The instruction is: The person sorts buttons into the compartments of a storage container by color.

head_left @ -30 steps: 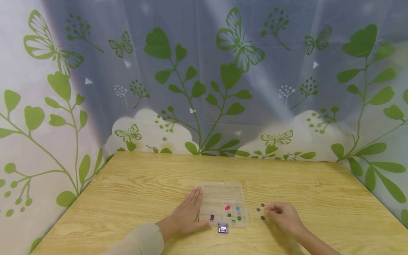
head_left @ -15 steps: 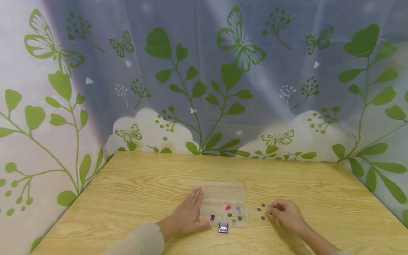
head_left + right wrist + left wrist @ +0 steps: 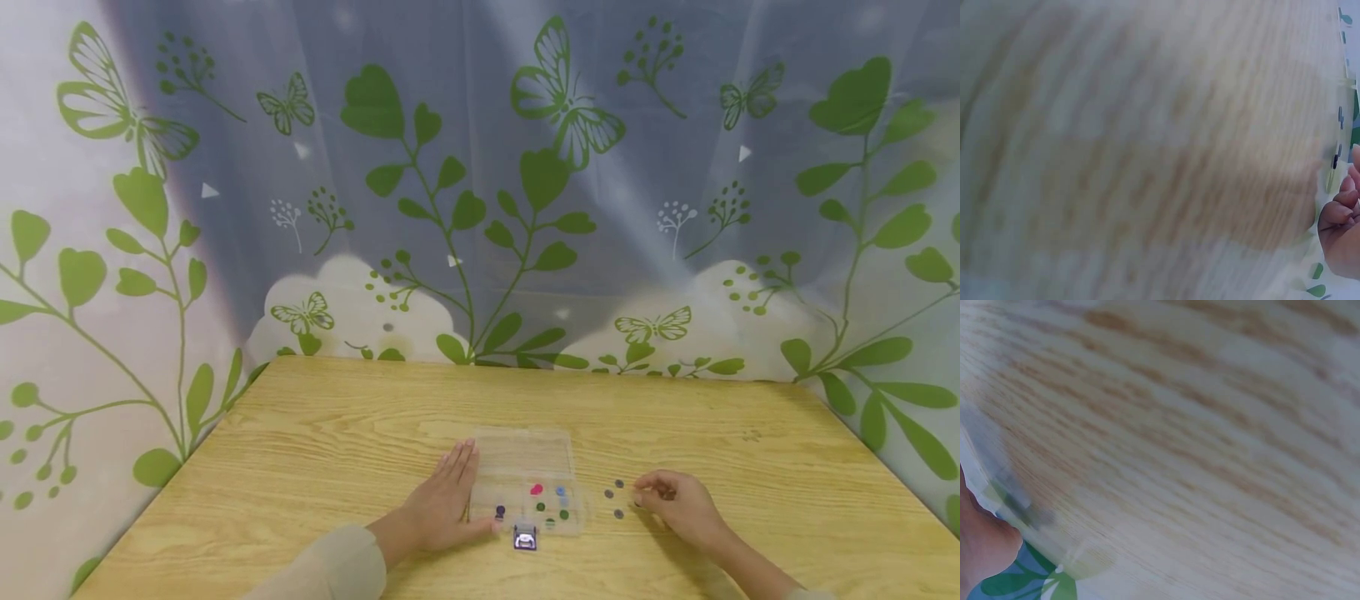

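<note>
In the head view a clear plastic box (image 3: 525, 454) lies on the table with its lid folded back. Inside it are pink buttons (image 3: 537, 489), blue buttons (image 3: 560, 492), green buttons (image 3: 564, 515) and dark buttons (image 3: 500, 510). My left hand (image 3: 441, 504) rests along the box's left side, fingers straight, thumb at its front edge. Right of the box lie three grey buttons (image 3: 609, 494). Beside them my right hand (image 3: 681, 505) has thumb and forefinger together; a small dark button (image 3: 637, 502) shows at the fingertips, mostly hidden. Each wrist view catches only a hand's edge.
A small blue-rimmed clear piece (image 3: 525, 538) sits at the box's front edge. The wood-grain table (image 3: 360, 408) reaches back to a patterned curtain (image 3: 480, 183). A faint mark (image 3: 752, 435) shows on the tabletop at the right.
My right hand has drawn slightly right, away from the grey buttons, and a dark button has come into sight at its fingertips. The left hand and box have stayed put.
</note>
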The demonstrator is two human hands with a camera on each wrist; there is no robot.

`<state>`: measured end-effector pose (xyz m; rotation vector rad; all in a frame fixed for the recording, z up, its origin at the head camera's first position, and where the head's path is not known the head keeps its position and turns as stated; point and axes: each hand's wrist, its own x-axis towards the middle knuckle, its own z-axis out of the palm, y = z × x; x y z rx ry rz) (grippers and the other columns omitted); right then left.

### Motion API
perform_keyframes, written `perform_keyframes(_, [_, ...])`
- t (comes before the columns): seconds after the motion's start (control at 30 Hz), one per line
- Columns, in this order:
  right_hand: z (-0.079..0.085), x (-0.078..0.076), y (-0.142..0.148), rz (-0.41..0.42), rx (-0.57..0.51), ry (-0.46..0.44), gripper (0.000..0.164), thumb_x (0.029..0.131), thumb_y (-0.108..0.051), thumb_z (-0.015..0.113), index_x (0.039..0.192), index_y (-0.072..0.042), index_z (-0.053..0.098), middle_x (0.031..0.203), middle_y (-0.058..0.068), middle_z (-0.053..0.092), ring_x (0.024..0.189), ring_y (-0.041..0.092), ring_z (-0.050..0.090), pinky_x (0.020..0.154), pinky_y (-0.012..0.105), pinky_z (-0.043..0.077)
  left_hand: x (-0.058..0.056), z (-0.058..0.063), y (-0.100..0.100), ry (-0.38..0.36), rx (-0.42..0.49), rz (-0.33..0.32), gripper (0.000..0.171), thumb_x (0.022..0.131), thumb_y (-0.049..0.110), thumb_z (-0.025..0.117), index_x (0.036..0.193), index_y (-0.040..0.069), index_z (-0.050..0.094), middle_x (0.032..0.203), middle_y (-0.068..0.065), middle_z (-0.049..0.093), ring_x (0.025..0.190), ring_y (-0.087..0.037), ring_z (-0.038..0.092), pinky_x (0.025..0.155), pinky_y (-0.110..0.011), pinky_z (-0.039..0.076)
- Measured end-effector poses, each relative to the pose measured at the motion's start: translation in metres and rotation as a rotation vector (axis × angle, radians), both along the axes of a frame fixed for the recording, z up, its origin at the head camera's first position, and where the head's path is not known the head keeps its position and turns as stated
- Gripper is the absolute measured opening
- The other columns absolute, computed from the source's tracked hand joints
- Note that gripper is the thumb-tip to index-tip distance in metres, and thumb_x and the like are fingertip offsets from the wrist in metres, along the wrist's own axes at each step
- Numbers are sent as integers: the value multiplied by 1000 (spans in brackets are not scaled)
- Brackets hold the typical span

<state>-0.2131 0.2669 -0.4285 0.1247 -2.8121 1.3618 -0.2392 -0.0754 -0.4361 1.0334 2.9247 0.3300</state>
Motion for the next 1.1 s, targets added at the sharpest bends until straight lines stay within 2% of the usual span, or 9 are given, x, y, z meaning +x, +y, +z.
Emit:
perform_keyframes(0.13, [-1,-1,3,17,3,-7,32,81,-15,70,104,6,63,69,0,51,52,3,42,48,18,39,0,0,0,2,-1,2,96,88,62,44,145,-9,12,153,-26,9,142,-37,12,117,-44,17])
perform_keyframes(0.3, [-3,0,5,26,25,-17,33,80,-16,71,104,6,63,69,1,50,61,4,44,52,18,40,0,-1,0,6,-1,0,96,88,62,43,145,-9,13,153,-26,10,142,-37,12,117,-44,18])
perform_keyframes(0.4, [-3,-1,5,27,18,-31,34,79,-16,72,104,6,63,69,0,50,60,3,44,50,18,39,0,-1,0,13,2,-4,96,87,62,43,144,-9,14,153,-26,11,142,-37,13,117,-45,19])
perform_keyframes(0.67, [-3,0,4,16,52,-20,29,78,-12,72,101,4,64,70,1,50,58,4,40,47,17,34,0,0,0,7,4,-7,96,88,62,44,144,-9,13,152,-27,10,142,-37,13,117,-45,18])
perform_keyframes(1.1, [-6,0,4,10,89,26,22,80,-12,70,96,2,65,69,0,49,58,3,39,49,17,35,1,4,0,2,-7,3,96,88,63,42,144,-9,14,153,-26,11,142,-36,13,117,-44,19])
